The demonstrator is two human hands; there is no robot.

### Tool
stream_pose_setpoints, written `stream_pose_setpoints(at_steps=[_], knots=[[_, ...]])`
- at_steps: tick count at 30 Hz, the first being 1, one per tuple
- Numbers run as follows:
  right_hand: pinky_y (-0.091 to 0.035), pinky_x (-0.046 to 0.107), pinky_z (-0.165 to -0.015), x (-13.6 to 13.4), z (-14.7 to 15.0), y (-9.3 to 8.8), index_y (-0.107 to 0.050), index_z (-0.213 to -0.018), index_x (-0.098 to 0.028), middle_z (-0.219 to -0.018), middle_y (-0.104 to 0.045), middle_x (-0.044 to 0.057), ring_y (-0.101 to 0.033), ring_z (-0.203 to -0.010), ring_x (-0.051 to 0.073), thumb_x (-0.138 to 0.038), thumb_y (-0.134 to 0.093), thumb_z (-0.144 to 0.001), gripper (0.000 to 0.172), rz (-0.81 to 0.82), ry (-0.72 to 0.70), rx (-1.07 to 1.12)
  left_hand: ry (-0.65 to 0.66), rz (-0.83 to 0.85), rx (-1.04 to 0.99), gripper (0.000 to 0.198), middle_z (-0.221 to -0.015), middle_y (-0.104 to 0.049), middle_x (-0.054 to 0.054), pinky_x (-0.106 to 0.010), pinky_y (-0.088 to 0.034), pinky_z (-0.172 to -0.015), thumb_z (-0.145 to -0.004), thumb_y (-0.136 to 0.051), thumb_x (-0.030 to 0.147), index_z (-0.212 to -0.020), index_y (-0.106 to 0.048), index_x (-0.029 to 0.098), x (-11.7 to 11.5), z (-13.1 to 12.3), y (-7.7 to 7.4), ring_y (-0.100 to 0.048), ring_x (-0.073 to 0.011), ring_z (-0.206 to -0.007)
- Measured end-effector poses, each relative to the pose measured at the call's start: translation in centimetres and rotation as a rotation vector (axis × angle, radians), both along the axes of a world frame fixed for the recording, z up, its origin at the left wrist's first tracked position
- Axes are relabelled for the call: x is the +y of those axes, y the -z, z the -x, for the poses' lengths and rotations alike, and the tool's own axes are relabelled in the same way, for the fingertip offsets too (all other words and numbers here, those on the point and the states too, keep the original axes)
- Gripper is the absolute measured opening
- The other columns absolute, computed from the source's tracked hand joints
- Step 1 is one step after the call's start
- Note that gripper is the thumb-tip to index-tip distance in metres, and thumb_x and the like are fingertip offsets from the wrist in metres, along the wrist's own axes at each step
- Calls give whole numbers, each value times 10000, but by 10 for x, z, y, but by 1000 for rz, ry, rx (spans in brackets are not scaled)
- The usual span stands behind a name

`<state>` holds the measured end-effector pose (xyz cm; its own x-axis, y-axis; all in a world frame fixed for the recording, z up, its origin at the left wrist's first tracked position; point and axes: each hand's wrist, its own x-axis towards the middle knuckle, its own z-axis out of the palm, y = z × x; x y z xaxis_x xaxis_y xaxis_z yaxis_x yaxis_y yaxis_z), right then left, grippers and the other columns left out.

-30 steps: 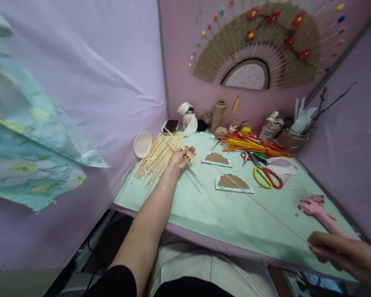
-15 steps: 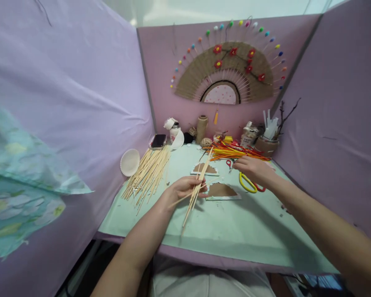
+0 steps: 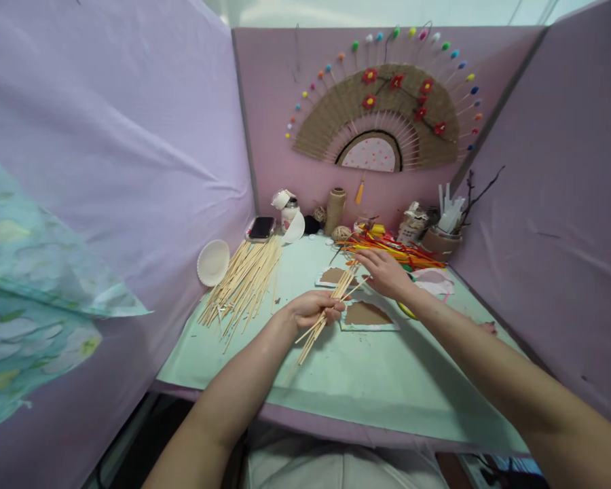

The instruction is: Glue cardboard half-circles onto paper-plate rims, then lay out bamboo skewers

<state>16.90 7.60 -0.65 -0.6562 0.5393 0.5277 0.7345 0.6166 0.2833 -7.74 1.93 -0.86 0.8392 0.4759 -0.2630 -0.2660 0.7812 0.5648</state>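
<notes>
My left hand (image 3: 311,310) is closed round a small bundle of thin bamboo sticks (image 3: 316,331) that slants over the pale green table top (image 3: 387,373). My right hand (image 3: 384,272) reaches to the upper ends of that bundle, fingers bent and touching the stick tips. Below the hands lie two brown fan-shaped cardboard pieces (image 3: 365,314). A large loose pile of the same sticks (image 3: 242,282) lies to the left.
A white paper bowl (image 3: 212,262) and a phone (image 3: 261,228) sit at the left. Twine spools (image 3: 335,210), coloured strips (image 3: 397,250), yellow-handled scissors (image 3: 406,311) and a pot of sticks (image 3: 440,239) crowd the back. A decorated fan (image 3: 381,112) hangs on the pink wall. Purple partitions close in both sides.
My left hand lifted several sticks from the pile and brought them to the middle. My right hand came up from the near right edge, passed the scissors, and now meets the bundle's tips.
</notes>
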Motion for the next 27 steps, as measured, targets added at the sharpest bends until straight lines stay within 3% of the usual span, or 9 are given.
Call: stream_pose_setpoints(at_steps=[2, 4, 7, 10, 12, 14, 18, 22, 27], knots=[[-324, 447, -1053, -11, 16, 1, -489, -1343, -120, -1373, -527, 145, -438, -1241, 291, -183, -579, -812, 543, 9, -95, -13, 21, 13, -26, 193, -664, -419, 24, -63, -308, -413, -818, -513, -13, -981, -575, 68, -2, 0, -2, -391, -4, -462], [-301, 457, -1067, -20, 32, 1, -508, -1315, -141, -1330, -564, 136, -449, -1234, 275, -218, -556, -847, 477, 18, -217, -42, 53, 12, -55, 191, -659, -409, 29, -60, -312, -418, -822, -520, -5, -990, -582, 63, -5, 1, -5, -401, -5, -466], [-390, 417, -946, -24, 47, -2, -641, -994, -163, -935, -688, 108, -569, -944, 234, -250, -473, -908, 208, 37, -335, -56, 94, -34, -77, 172, -660, -455, 20, -102, -384, -451, -860, -546, 85, -1022, -598, 65, -8, 4, -9, -437, -21, -469], [-423, 329, -714, -13, 50, -13, -601, -779, -184, -687, -615, 64, -535, -691, 192, -253, -411, -937, 257, 82, -278, 92, 61, -109, -98, 374, -793, -598, -68, -284, -539, -631, -912, -523, 368, -1127, -594, 71, -7, 10, -15, -599, -125, -619], [-399, 301, -633, -1, 49, -28, -572, -769, -193, -679, -598, 52, -520, -642, 176, -277, -395, -951, 267, 109, -187, 380, -53, -145, -113, 510, -903, -650, -122, -405, -545, -767, -919, -447, 504, -1167, -586, 81, -3, 15, -18, -659, -201, -763], [-394, 284, -595, 7, 52, -49, -526, -746, -210, -641, -559, 16, -498, -585, 152, -359, -400, -964, 293, 157, -144, 780, -267, -164, -93, 485, -899, -673, -118, -414, -529, -824, -937, -404, 502, -1119, -607, 100, 4, 19, -19, -672, -203, -795], [-427, 253, -553, 1, 73, -90, -493, -796, -236, -613, -511, -38, -507, -538, 117, -569, -472, -904, 351, 410, -380, 1410, -760, -144, 20, 252, -732, -660, -42, -297, -527, -766, -943, -457, 323, -908, -620, 134, 16, 27, -19, -649, -122, -668], [-457, 258, -565, -22, 103, -96, -539, -812, -226, -628, -562, -24, -538, -541, 111, -619, -569, -825, 395, 851, -545, 1385, -1003, -90, 49, 135, -659, -629, -3, -250, -521, -727, -886, -518, 225, -807, -596, 148, 24, 36, -19, -618, -88, -602], [-460, 261, -566, -31, 126, -59, -552, -775, -210, -645, -604, -7, -558, -563, 120, -647, -598, -783, 439, 1073, -533, 1321, -1014, -47, 92, 99, -643, -620, -4, -246, -516, -704, -842, -549, 207, -766, -582, 152, 27, 39, -19, -611, -89, -589]])
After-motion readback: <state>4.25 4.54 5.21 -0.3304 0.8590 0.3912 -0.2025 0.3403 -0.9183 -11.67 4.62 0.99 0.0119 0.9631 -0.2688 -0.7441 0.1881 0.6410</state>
